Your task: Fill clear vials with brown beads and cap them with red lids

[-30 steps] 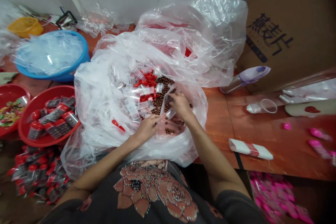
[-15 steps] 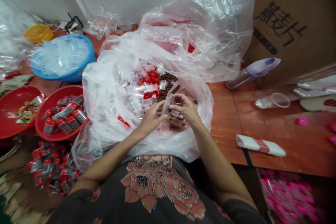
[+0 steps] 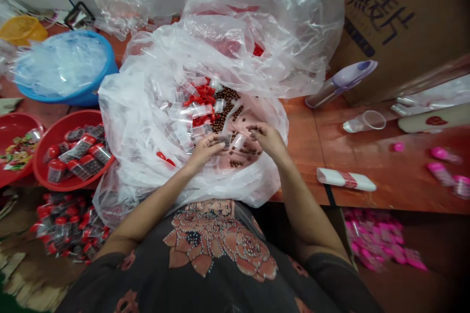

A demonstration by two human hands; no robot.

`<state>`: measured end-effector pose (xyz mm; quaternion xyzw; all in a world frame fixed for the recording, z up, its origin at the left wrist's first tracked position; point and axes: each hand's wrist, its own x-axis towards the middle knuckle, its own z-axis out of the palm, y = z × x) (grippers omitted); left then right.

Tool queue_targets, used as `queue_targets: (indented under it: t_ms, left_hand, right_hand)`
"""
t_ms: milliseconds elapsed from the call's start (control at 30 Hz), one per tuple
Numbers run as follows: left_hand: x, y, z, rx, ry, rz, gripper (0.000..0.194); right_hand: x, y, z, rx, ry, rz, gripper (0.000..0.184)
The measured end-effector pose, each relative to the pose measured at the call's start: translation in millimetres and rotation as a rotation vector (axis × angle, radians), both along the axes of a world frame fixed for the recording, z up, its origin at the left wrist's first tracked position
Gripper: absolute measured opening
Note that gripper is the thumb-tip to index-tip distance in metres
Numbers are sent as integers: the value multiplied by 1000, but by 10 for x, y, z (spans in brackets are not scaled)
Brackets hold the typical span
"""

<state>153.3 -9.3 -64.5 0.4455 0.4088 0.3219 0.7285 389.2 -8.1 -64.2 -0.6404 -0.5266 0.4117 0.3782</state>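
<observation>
A big clear plastic bag (image 3: pixel 139 122) lies open before me, holding several small clear containers (image 3: pixel 183 129), red caps (image 3: pixel 201 98) and a heap of brown round beads (image 3: pixel 225 107). My left hand (image 3: pixel 203 150) pinches a small clear container (image 3: pixel 224 138) over the beads. My right hand (image 3: pixel 266 138) hovers just to the right of it, fingers curled in a pinch on something too small to make out. More loose beads lie under both hands.
A red bowl (image 3: pixel 55 137) of filled red-capped containers sits at left, with more piled below it (image 3: pixel 62 230). Behind are a blue basin (image 3: pixel 60 66) of clear plastic and a yellow basket (image 3: pixel 20 29). A cardboard box (image 3: pixel 396 19), clear cup (image 3: pixel 365 121) and pink items (image 3: pixel 374 247) are at right.
Both hands drew back from the bead heap toward me. The left hand now holds a clear container up; the right hand has moved slightly right of it. The view shifted.
</observation>
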Motion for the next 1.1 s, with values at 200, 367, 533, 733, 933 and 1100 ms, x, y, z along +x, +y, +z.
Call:
queue_targets:
  t_ms: [200, 367, 533, 733, 933, 1100]
  left_hand:
    - [106, -9, -22, 1, -28, -2, 36]
    - [146, -2, -41, 38, 30, -17, 33]
    - [133, 119, 13, 465, 562, 77, 25]
    - [185, 240, 8, 608, 899, -155, 45]
    - [163, 237, -11, 563, 695, -132, 53]
    - [164, 246, -31, 507, 540, -68, 54]
  right_hand:
    - [-295, -192, -7, 65, 46, 214, 61]
    - [-427, -201, -94, 141, -111, 278, 68]
    - [-164, 180, -171, 133, -353, 180, 62]
    - [118, 362, -210, 122, -773, 460, 41]
    - [38, 203, -164, 84, -736, 525, 45]
    - [-176, 174, -184, 48, -556, 478, 37]
